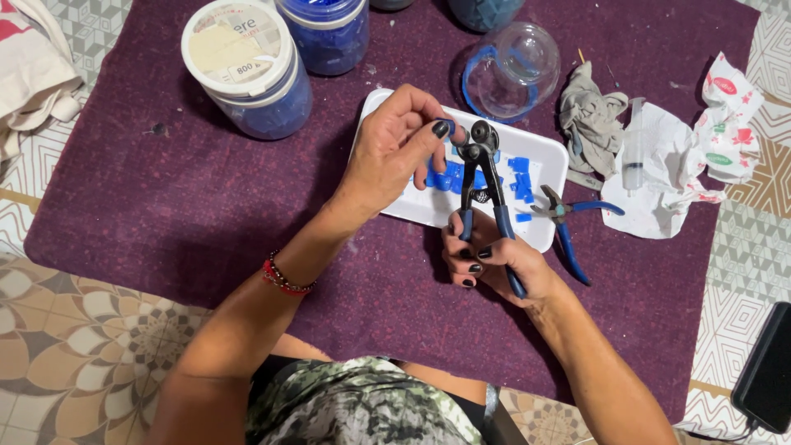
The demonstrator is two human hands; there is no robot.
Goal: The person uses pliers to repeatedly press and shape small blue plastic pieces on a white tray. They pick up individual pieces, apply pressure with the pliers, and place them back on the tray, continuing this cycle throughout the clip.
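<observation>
My right hand (494, 259) grips the blue handles of wheeled tile nippers (482, 177), held upright over a white tray (544, 156). My left hand (395, 148) hovers above the tray's left end; its thumb and forefinger pinch a small piece right at the nippers' round jaws. The piece is too small to make out. Several cut blue tile bits (521, 177) lie scattered in the tray. Both hands have dark nail polish; the left wrist wears a red bracelet.
A second pair of blue-handled pliers (568, 227) lies at the tray's right edge. On the purple cloth (165, 198) stand lidded jars of blue pieces (251, 70), a clear glass jar (511, 70), a grey rag (589, 115), crumpled paper (676, 165). A black phone (766, 367) lies far right.
</observation>
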